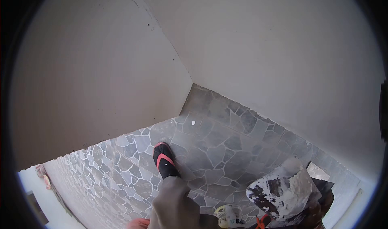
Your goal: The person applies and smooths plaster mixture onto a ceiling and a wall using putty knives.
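My right hand shows in part at the lower right, fingers closed at the edge of a dark, flat piece heaped and smeared with white putty. The kind of flat piece cannot be made out under the putty. Behind it shows a pale patch with a dark edge, partly hidden. My left hand is out of view. Below the putty, a pale bucket-like container with printed marks is cut off by the bottom edge.
Two plain walls meet in a corner ahead, their lower edges ragged. Stone-patterned flooring lies below, with a white speck on it. My leg and a black-and-red sandal stand near the corner.
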### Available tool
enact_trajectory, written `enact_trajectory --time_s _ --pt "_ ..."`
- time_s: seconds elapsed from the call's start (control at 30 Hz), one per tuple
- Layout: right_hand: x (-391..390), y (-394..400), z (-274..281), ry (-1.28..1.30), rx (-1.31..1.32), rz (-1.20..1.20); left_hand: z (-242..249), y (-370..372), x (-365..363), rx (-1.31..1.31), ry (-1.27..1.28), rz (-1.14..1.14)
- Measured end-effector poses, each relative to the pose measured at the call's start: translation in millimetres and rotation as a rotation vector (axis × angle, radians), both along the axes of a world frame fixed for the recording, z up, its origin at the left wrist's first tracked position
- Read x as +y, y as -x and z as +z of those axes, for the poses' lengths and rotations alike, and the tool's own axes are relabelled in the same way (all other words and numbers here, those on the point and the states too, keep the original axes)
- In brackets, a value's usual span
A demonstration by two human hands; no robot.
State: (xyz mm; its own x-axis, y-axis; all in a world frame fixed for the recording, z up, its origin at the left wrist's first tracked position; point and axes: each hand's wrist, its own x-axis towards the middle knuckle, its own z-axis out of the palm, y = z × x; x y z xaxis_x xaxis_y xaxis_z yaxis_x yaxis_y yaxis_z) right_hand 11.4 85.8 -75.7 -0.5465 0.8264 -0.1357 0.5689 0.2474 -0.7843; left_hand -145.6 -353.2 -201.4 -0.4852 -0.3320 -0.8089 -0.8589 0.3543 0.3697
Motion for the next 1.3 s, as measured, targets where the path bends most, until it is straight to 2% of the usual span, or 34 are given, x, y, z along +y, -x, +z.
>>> enact_trajectory --time_s 0.23,0.43,0.53,0.6,0.73,0.83,0.87,1.03,1.13,1.3 --pt "-42 19 16 -0.044 -0.047 -0.029 -18 64 11 -0.025 -0.054 -0.117" --pt "-66 31 31 -0.07 -0.057 0.045 -46 89 42 -0.099 -0.145 -0.258" --pt "-69 51 42 0.01 -0.039 0.043 -61 91 56 -0.131 -0.196 -0.331" --pt "-67 49 46 -0.035 -0.094 0.123 -71 89 64 -0.155 -0.235 -0.369" --pt "-71 55 50 0.104 0.104 0.085 -87 81 71 -0.208 -0.276 -0.408" --pt "-75 51 56 0.202 0.124 0.076 -90 75 77 -0.223 -0.306 -0.429" --pt "-74 50 56 0.149 0.164 0.127 -91 73 77 -0.223 -0.315 -0.434" --pt "-78 37 82 0.2 0.146 0.106 -94 66 86 -0.253 -0.331 -0.463" --pt "-72 26 69 0.262 0.297 0.049 -96 66 94 -0.262 -0.319 -0.47" --pt "-54 22 66 0.257 0.226 0.072 -101 67 108 -0.276 -0.285 -0.501"
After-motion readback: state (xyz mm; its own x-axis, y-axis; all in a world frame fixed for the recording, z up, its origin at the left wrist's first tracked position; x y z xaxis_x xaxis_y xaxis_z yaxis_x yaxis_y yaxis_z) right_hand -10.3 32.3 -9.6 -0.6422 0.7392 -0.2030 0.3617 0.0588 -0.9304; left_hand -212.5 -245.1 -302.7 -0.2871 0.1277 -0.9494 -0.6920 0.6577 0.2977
